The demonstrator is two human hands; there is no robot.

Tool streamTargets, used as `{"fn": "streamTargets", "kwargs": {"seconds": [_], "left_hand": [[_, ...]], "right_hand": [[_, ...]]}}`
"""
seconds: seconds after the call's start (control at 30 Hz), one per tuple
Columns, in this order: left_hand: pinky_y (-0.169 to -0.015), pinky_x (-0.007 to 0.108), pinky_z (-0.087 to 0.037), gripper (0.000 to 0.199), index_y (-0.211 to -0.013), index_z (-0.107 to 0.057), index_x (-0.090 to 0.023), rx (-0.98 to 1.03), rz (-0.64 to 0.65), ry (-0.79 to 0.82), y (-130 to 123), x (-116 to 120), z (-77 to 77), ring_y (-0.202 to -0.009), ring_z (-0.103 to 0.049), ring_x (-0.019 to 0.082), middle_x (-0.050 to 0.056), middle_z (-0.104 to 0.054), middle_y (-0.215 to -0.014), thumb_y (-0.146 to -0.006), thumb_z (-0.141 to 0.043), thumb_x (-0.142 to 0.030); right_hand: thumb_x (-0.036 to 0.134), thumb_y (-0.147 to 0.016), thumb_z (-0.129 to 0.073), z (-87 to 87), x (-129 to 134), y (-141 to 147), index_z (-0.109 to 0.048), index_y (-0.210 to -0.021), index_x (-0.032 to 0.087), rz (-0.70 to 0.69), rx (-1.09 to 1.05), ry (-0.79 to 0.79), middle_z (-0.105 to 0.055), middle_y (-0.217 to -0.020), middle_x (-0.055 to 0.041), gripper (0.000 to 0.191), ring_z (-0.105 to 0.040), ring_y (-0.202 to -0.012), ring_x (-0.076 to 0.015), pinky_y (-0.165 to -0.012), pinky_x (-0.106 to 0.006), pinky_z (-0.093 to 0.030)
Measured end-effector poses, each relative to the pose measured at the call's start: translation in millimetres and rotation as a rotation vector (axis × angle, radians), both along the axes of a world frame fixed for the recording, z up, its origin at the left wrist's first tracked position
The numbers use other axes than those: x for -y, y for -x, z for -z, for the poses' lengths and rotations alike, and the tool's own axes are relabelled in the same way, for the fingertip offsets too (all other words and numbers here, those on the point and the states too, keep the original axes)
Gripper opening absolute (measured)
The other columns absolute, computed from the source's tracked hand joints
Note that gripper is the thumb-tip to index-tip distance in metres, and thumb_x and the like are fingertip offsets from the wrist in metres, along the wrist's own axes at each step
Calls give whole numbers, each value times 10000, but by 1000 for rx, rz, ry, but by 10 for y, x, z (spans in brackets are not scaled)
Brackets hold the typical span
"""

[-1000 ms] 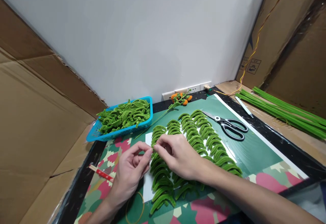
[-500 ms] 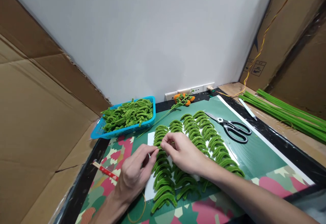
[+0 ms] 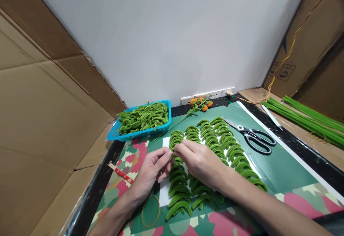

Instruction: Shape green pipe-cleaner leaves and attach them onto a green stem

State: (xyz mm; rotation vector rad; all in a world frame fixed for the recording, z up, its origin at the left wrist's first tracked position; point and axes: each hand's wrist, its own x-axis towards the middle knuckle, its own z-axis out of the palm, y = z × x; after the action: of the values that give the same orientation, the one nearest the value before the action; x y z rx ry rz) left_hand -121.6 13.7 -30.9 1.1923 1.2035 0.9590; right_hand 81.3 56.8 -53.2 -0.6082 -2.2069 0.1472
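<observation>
My left hand [image 3: 152,169] is closed in a pinch, thumb against fingers, on a short green pipe-cleaner piece [image 3: 171,156]. Fingertips of my right hand [image 3: 201,161] meet it there, also pinched; most of the piece is hidden between them. Beneath both hands, curved green pipe-cleaner leaves [image 3: 178,207] lie overlapping in several columns on a white sheet [image 3: 163,194]. Black-handled scissors [image 3: 251,135] rest to the right of the columns, blades pointing up-left.
A blue basket [image 3: 142,134] heaped with twisted green pieces stands at the back left. Behind the columns lies an orange-flowered stem [image 3: 197,106]. Long green pipe cleaners [image 3: 309,119] and a white pen [image 3: 272,118] are at right. Red-wrapped chopsticks [image 3: 120,173] and a rubber band [image 3: 151,211] lie left.
My left hand has turned, its fingers now curled beneath the thumb, and my right hand's fingers have closed in nearer to it. The whole view has shifted slightly, with things appearing farther right.
</observation>
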Motion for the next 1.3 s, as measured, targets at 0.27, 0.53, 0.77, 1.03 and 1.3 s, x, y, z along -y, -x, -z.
{"fn": "streamTargets", "kwargs": {"seconds": [0.27,0.53,0.77,1.03,1.3], "left_hand": [[-391,140,-145,429,-902,-555,-203,-97,11,-90,22,15,37,-365,-250,28,-136,-330,-501,-987,-688,-602],[-595,241,-476,108,-982,-655,-176,-1112,90,-1169,18,109,-71,-619,-623,128,2,-662,-776,-1038,-599,-102],[-638,223,-499,81,-1006,-654,-169,-1042,0,-1117,-2,96,-62,-640,-613,109,-16,-649,-785,-1022,-639,-91],[-587,188,-509,184,-974,-710,-196,-681,-163,-595,-28,109,-29,-674,-632,111,-11,-708,-833,-1041,-650,-357],[-609,205,-523,155,-960,-718,-189,-622,-193,-607,-76,143,3,-704,-657,130,7,-718,-837,-1011,-677,-329]], "right_hand": [[181,-1154,-417,-45,45,30,-612,-1037,177,-9,-8,150,-677,-919,-62,227,-628,-777,-190,-687,-294,-421],[46,-1016,-556,-69,19,26,-542,-877,210,-48,21,461,-606,-777,5,216,-495,-649,-145,-631,-270,-341],[76,-1052,-522,-121,-17,10,-560,-880,202,-57,-9,470,-636,-817,-19,217,-538,-699,-156,-672,-276,-376],[162,-1096,-535,-146,-11,-25,-623,-1007,198,-90,-208,501,-690,-924,-34,131,-618,-789,-166,-732,-277,-440],[188,-1009,-652,-257,25,-19,-696,-840,182,-139,-342,833,-616,-658,49,175,-529,-584,-105,-566,-228,-372]]}}
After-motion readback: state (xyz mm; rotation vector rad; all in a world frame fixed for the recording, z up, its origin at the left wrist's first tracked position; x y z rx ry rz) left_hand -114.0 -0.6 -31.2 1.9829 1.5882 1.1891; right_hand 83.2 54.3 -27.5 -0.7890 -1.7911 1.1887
